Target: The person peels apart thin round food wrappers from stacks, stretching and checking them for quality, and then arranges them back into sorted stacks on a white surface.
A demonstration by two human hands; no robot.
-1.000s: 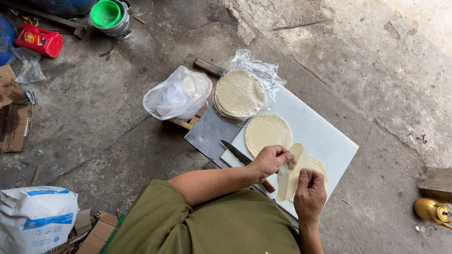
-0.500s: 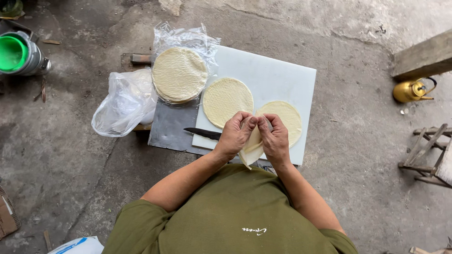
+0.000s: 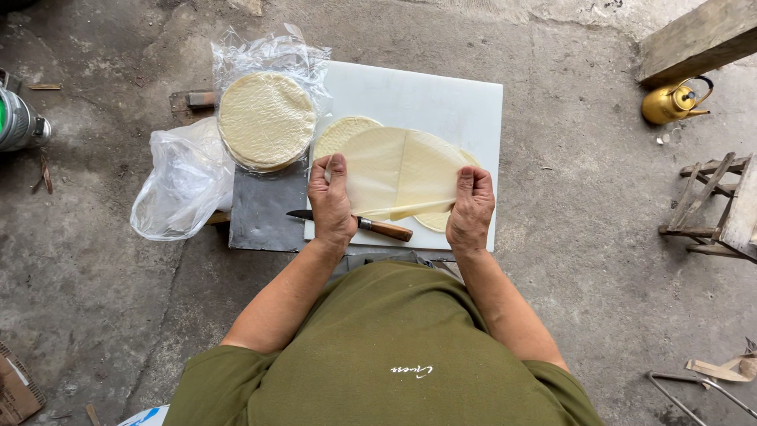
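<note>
Your left hand (image 3: 331, 201) and right hand (image 3: 471, 207) each pinch an edge of one thin, pale, translucent wrapper sheet (image 3: 402, 172), fingers closed on it and thumbs on top, so that the sheet is stretched between them over the white cutting board (image 3: 430, 95). A crease or overlap runs down the sheet's middle, and its near edge looks folded into a narrow strip; you cannot tell whether it is one layer or two stuck together. Under the sheet lie at least two more round wrappers (image 3: 347, 130), mostly covered, with only their far-left and right rims showing. A knife (image 3: 371, 226) with a wooden handle lies on the near edge of the board; your left hand hides the middle of its blade. To the far left of the board a stack of round wrappers (image 3: 266, 120) sits in opened clear plastic, on a dark grey slab (image 3: 264, 209) partly covered by it. A crumpled plastic bag (image 3: 183, 183) lies left of that on the concrete floor. At the far right stands a small yellow kettle (image 3: 672, 101); a wooden beam above it and a wooden frame (image 3: 714, 205) at the right are cut off by the picture's edge.
</note>
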